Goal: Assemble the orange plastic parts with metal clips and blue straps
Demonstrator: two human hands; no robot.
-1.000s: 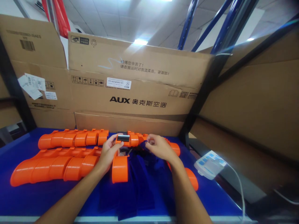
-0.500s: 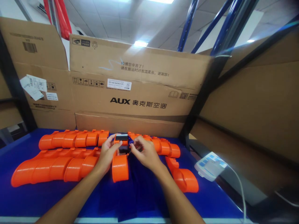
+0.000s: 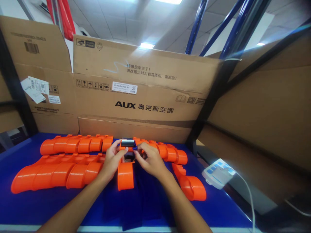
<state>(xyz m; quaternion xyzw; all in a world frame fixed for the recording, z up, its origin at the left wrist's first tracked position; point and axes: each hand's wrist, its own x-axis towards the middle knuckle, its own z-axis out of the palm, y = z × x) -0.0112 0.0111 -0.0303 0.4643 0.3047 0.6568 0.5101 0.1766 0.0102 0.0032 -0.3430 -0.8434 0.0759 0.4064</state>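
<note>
My left hand (image 3: 113, 160) grips an orange plastic holder with a shiny black cylinder-like part (image 3: 128, 143) across its top, the thumb pressing on the orange edge. Inside the piece, below the thumb, a dark hollow shows. At its right side my right hand (image 3: 150, 159) pinches a small dark blue strip (image 3: 135, 148) between thumb and fingers, close against the black part. Just below the hands stands a curved orange plastic piece (image 3: 125, 176). Dark blue strips or sheets (image 3: 132, 207) lie on the blue tabletop between my forearms.
Rows of nested orange plastic pieces (image 3: 58, 174) lie on the left, with another row (image 3: 173, 153) back right. A short orange stack (image 3: 194, 187) is nearer on the right, beside a white power strip (image 3: 218, 173) with a cable. A cardboard wall (image 3: 145, 126) closes the back.
The blue strip in my right hand has shifted slightly down and shows less. My right fingers have closed in nearer to the black part. The left hand keeps its grip.
</note>
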